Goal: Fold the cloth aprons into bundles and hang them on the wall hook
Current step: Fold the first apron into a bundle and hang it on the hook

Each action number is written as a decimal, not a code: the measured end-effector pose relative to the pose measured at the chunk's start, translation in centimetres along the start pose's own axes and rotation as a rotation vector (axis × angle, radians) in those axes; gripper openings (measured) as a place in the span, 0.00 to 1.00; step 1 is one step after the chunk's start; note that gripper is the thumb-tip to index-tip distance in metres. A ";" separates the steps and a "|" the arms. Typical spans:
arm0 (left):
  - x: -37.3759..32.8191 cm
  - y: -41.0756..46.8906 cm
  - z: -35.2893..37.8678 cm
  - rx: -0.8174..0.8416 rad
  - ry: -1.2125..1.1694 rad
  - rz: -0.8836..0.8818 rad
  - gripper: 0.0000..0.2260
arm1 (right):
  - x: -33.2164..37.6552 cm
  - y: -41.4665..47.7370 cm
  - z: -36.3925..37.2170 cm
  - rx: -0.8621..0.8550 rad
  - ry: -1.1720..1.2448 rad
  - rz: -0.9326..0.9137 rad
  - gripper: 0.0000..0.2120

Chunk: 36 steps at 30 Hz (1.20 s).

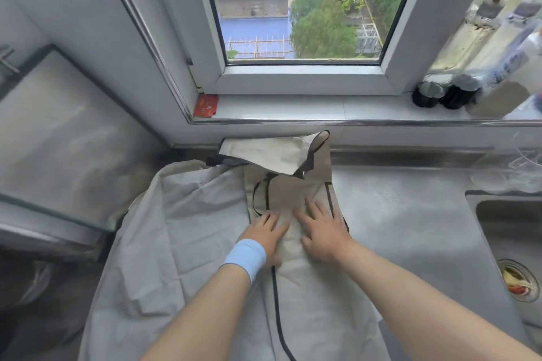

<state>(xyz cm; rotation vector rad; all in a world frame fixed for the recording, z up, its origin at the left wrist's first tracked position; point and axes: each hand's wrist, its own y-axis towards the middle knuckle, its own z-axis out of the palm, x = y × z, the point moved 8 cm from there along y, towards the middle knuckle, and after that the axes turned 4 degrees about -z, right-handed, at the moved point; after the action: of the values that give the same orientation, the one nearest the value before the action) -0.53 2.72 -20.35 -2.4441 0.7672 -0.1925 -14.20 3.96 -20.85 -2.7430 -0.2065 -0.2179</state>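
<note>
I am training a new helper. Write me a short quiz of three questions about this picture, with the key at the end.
1. True or false: the left hand and the right hand both lie flat on the apron.
2. Which wrist bears the blue band? A) left B) right C) neither
3. Fill in: the sink is to the ___ of the apron.
Key: 1 true; 2 A; 3 right.
</note>
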 end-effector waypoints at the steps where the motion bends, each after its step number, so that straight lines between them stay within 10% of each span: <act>1: 0.3 -0.1 0.7 0.010 0.017 -0.008 0.43 | 0.0 0.2 0.3 0.037 -0.012 -0.009 0.35; 17: -8.9 -7.4 1.3 -0.176 -0.267 0.135 0.14 | 1.7 -13.3 3.9 0.114 0.005 -0.089 0.33; 27: -12.3 -12.7 9.2 -0.053 -0.071 0.085 0.51 | 2.7 -19.1 7.6 0.034 -0.030 -0.192 0.35; 36: -12.2 -15.9 8.8 -0.227 -0.045 0.046 0.22 | 3.2 -22.2 9.3 0.015 -0.164 -0.246 0.32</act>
<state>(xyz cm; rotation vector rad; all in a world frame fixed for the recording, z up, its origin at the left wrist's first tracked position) -0.31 24.54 -18.43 -2.6293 0.8660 -0.0335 -13.78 28.28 -20.81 -2.7169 -0.5891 -0.0558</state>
